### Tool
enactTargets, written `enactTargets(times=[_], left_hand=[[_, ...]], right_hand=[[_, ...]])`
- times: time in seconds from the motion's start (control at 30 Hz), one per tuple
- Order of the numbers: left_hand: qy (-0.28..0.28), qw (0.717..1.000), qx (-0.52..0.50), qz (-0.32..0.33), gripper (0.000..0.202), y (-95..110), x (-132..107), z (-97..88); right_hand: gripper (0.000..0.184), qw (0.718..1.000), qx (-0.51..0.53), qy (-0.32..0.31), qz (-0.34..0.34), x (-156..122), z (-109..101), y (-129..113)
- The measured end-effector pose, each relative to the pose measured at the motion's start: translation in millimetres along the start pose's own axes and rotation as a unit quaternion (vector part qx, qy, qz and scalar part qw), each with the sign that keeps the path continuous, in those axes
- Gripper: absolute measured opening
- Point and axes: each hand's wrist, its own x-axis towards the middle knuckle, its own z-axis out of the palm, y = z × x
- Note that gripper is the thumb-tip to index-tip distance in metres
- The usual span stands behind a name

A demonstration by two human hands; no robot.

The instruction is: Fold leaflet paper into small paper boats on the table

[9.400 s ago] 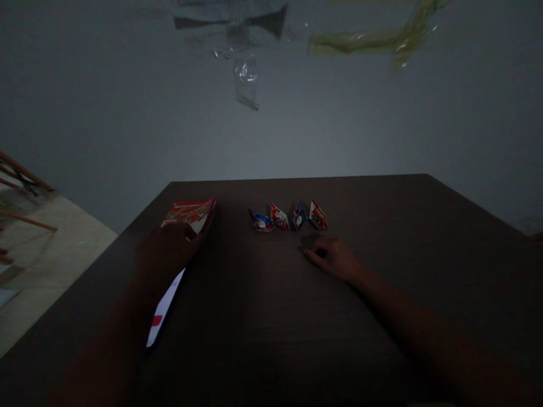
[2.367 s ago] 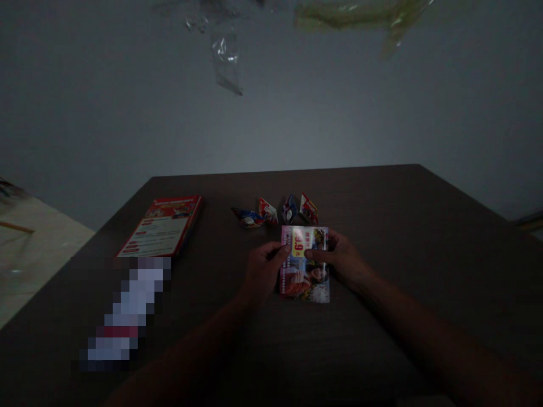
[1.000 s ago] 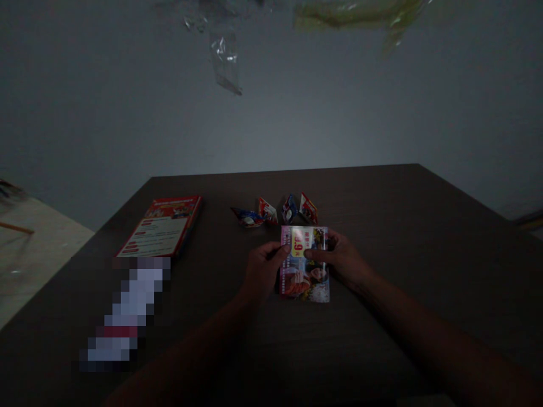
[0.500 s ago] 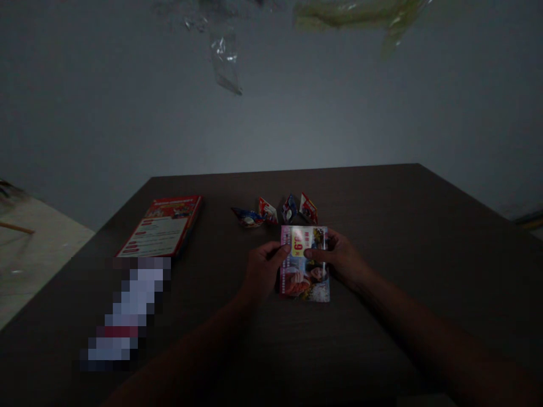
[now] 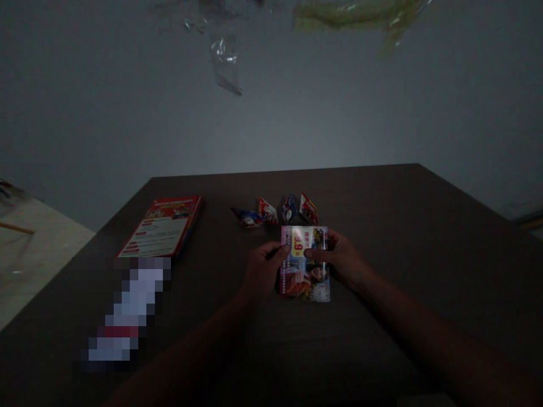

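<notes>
Between my two hands is a glossy printed leaflet (image 5: 304, 280) with a pink left edge, a yellow price patch and a photo of a person. My left hand (image 5: 265, 268) grips its left edge, thumb on top. From the right, my right hand (image 5: 345, 257) pinches it with the thumb lying across the front. The fingers behind the paper are hidden. Just beyond its top edge stand several folded paper pieces: a blue one (image 5: 249, 218), a red and white one (image 5: 267, 210), another blue one (image 5: 289, 209) and another red one (image 5: 309, 208).
A stack of red and white printed leaflets (image 5: 163, 226) lies at the left of the dark table (image 5: 403, 226). Nearer me, a pixelated patch (image 5: 131, 311) hides something. Behind the table rises a pale wall (image 5: 339, 113) with clear plastic (image 5: 224, 59) and yellowish tape (image 5: 348, 16) on it.
</notes>
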Motion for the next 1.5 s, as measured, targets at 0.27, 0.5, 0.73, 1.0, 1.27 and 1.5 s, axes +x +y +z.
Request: enactTargets(times=[0.27,0.5,0.73,1.0,1.27,1.5], left_hand=[[-0.022,0.999,0.033,0.004,0.027,0,3,-6.8],[-0.006,0.997,0.071,0.015,0.021,5,3,-12.0],[-0.026,0.997,0.073,0.028,0.023,0,6,-13.2],[-0.033,0.996,0.081,0.033,0.024,-2,7,-12.3],[-0.026,0.995,0.094,0.033,0.022,-1,6,-11.5],[-0.021,0.996,0.087,0.03,0.021,2,5,-10.6]], right_hand=[[0.042,1.0,0.001,0.001,-0.003,0,-3,2],[0.042,0.999,0.028,0.016,-0.006,4,-8,0],[0.041,0.999,0.033,0.022,-0.002,4,-8,-2],[0.042,0.999,0.035,0.03,-0.001,4,-8,-3],[0.043,0.999,0.035,0.028,0.001,3,-8,-3],[0.042,0.999,0.029,0.029,-0.002,3,-8,-3]])
